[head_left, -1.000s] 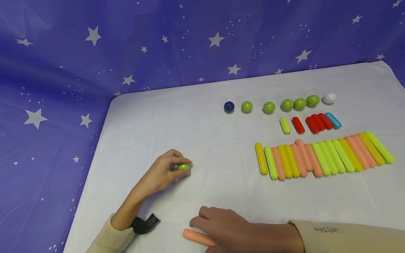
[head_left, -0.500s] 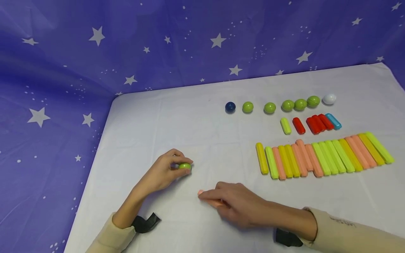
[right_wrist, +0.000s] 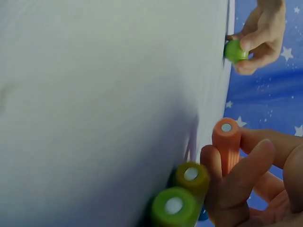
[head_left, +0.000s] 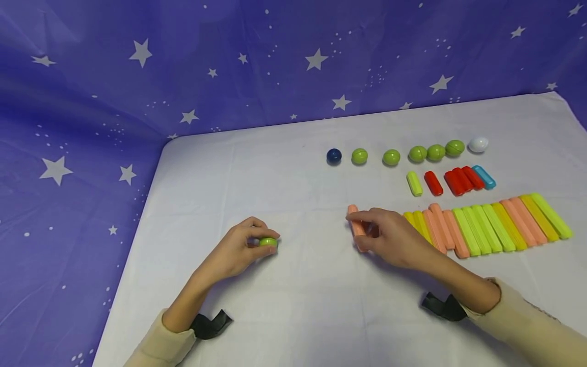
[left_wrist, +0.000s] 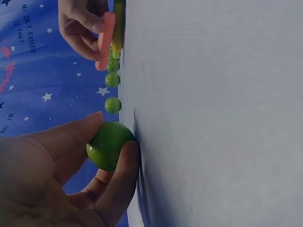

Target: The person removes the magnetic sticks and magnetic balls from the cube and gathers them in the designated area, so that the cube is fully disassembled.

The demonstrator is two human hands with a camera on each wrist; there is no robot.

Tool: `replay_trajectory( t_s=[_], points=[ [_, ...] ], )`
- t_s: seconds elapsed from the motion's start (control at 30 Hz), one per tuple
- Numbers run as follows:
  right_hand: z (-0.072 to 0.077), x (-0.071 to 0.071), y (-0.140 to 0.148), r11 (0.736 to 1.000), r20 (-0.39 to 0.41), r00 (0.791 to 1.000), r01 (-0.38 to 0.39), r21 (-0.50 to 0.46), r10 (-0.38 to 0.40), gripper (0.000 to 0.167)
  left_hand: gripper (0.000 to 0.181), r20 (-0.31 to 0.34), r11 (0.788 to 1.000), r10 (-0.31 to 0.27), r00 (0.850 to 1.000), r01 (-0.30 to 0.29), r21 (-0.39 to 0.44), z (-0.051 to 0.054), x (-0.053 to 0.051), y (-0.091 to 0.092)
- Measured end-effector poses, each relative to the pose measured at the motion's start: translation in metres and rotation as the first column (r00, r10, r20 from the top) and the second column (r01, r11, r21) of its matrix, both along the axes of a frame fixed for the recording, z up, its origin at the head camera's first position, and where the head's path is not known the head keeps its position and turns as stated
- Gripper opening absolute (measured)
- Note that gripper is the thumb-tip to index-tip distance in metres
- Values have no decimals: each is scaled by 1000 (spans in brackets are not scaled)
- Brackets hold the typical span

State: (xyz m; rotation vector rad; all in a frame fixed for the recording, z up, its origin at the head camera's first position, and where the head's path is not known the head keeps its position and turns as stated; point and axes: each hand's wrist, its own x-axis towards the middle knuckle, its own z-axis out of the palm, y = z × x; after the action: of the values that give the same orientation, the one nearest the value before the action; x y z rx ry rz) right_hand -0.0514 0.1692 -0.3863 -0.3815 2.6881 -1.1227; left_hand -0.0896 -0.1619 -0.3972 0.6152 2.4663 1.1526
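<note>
My left hand (head_left: 236, 250) pinches a green ball (left_wrist: 108, 145) between thumb and fingers, low at the tablecloth. Over on the right, my right hand (head_left: 394, 237) holds a salmon-coloured magnetic rod (head_left: 353, 214) by thumb and fingers, the rod tilted near the left end of a row of long rods (head_left: 474, 227). The right wrist view shows a silvery disc in that rod's end. Beneath the right hand there, a yellow rod (right_wrist: 191, 177) and a green rod (right_wrist: 174, 208) lie side by side. In the head view this hand hides the row's left end.
Behind the long rods lie short ones: a yellow-green rod (head_left: 415, 183), several red rods (head_left: 433, 183) and a blue rod (head_left: 484, 177). Farther back stand a dark blue ball (head_left: 334, 156), several green balls (head_left: 418, 154) and a white ball (head_left: 478, 145). A starred purple cloth (head_left: 257, 71) borders the table.
My right hand has carried the salmon rod from the front middle of the table, forward and right, to the long row's left end. My left hand keeps its place with the green ball.
</note>
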Motion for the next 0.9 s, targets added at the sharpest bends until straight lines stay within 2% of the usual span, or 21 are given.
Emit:
replay_trajectory(
  t_s=[0.2,0.47,0.63,0.77,0.9],
  points=[
    [0,-2,2,999,-1,1000,-3,54,3,44,23,-6,1000,-6,1000,6,-3,0,0,0],
    [-1,-3,-3,984,-65,998,0,181,12,36,23,-8,1000,-10,1000,10,2,1,0,0],
    [-5,-2,-5,976,-101,995,9,219,13,28,23,-6,1000,-11,1000,11,3,1,1,0],
    [-5,-3,-6,974,-100,995,26,227,-3,12,23,-6,1000,-13,1000,13,3,1,0,0],
    [-5,-2,-7,971,-105,994,36,238,-11,23,23,-4,1000,-14,1000,14,7,1,0,0]
  ],
)
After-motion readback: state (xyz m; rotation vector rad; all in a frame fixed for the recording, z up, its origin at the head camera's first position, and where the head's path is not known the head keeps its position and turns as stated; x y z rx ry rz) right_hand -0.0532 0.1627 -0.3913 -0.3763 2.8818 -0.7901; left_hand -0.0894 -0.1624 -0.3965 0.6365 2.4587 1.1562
